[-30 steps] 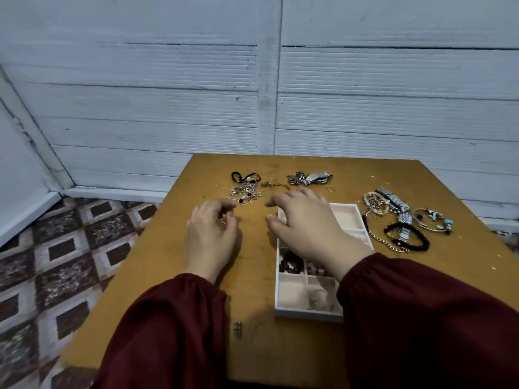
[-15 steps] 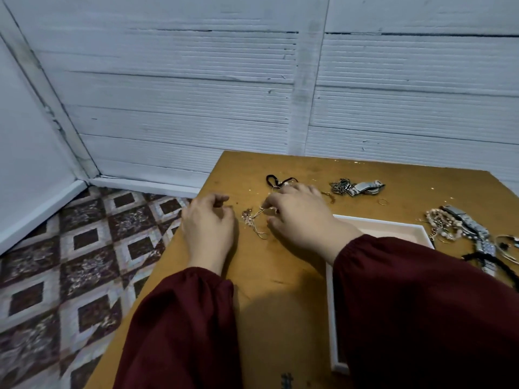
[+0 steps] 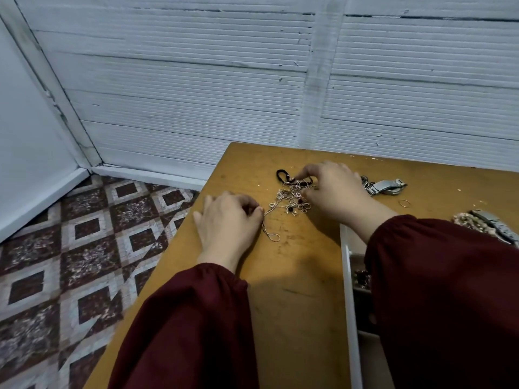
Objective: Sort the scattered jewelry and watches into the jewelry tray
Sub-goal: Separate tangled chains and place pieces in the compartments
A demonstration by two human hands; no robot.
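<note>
We're looking down at the wooden worktop (image 3: pixel 295 276), set in a corner against a white ribbed wall, and it is carrying everything. The white jewelry tray (image 3: pixel 347 276) is sitting at the near right, mostly hidden under a dark red sleeve (image 3: pixel 438 299), with only its left wall and a dim bit of the inside showing. The left hand (image 3: pixel 227 223) is resting on the worktop near its left edge, and its fingers (image 3: pixel 257 210) are pinching the end of a thin chain (image 3: pixel 268 228) that is trailing in a loop towards us. The right hand (image 3: pixel 337 192) is arching over the tangle of jewelry (image 3: pixel 293 196), which is lying on the worktop between the two hands, well apart from the tray. Its fingers (image 3: pixel 304 175) are curling down into the pile, and we cannot tell whether they are gripping a piece. A silver watch (image 3: pixel 386 186) is lying just right of that hand, and a beaded bracelet (image 3: pixel 463 220) is lying at the right edge. A black cord (image 3: pixel 280 175) is looping at the far side of the tangle, and a small ring (image 3: pixel 404 203) is lying alone near the watch.
</note>
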